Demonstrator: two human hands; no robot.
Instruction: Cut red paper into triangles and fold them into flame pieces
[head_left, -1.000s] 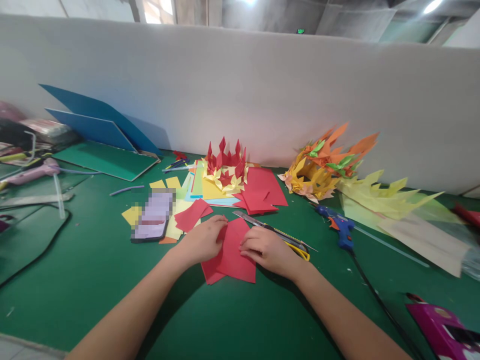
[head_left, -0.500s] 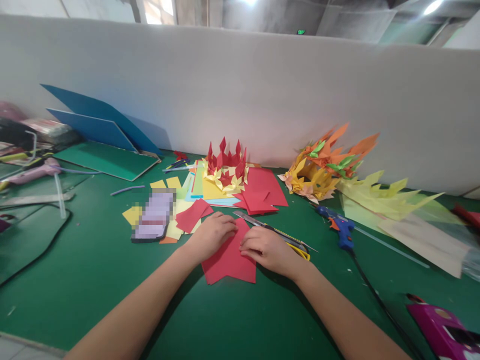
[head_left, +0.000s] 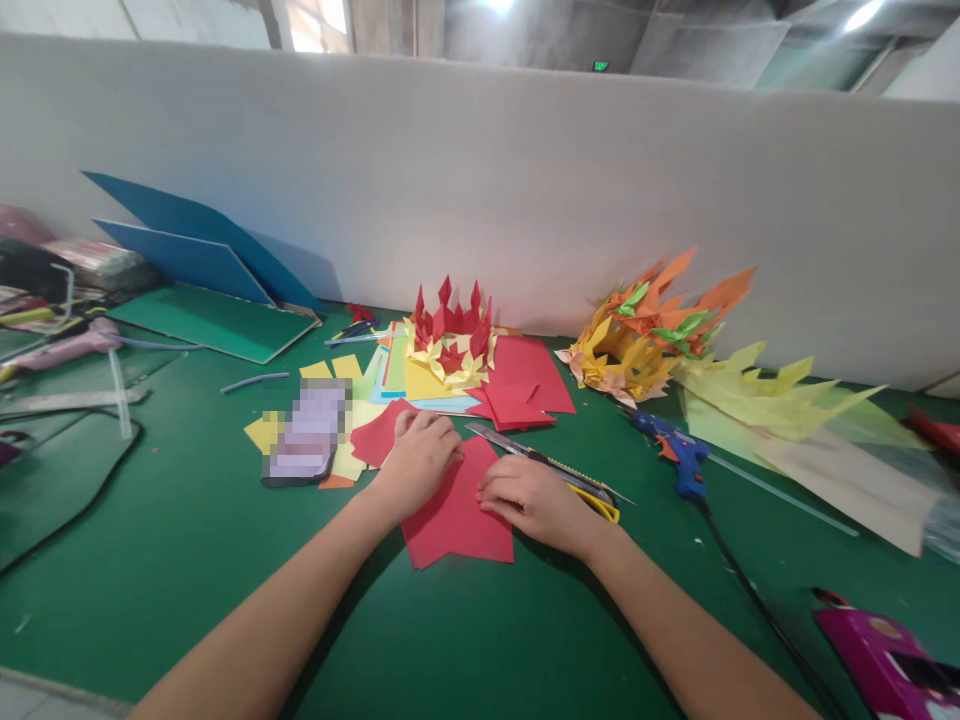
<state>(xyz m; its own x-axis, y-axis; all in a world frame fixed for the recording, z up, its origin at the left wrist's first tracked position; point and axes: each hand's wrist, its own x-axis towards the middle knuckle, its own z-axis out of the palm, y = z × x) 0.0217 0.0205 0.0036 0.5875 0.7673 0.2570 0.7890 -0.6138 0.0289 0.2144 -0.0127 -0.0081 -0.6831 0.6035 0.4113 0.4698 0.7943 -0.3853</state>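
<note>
A red paper sheet [head_left: 459, 520] is laid flat on the green mat [head_left: 187, 540] and pressed by the left hand [head_left: 416, 455], held flat with nothing clasped; its right edge is covered by the right hand [head_left: 529, 495], fingers curled, where a pinch cannot be told. A utility knife [head_left: 555, 463] is seen just behind, a blue glue gun [head_left: 679, 452] farther right

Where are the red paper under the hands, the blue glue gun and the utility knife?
red paper [head_left: 459, 522]: head view, lower middle.
blue glue gun [head_left: 687, 462]: head view, handle.
utility knife [head_left: 600, 501]: head view, yellow handle.

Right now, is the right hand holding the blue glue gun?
No, the right hand rests on the red paper; the glue gun lies apart.
</note>
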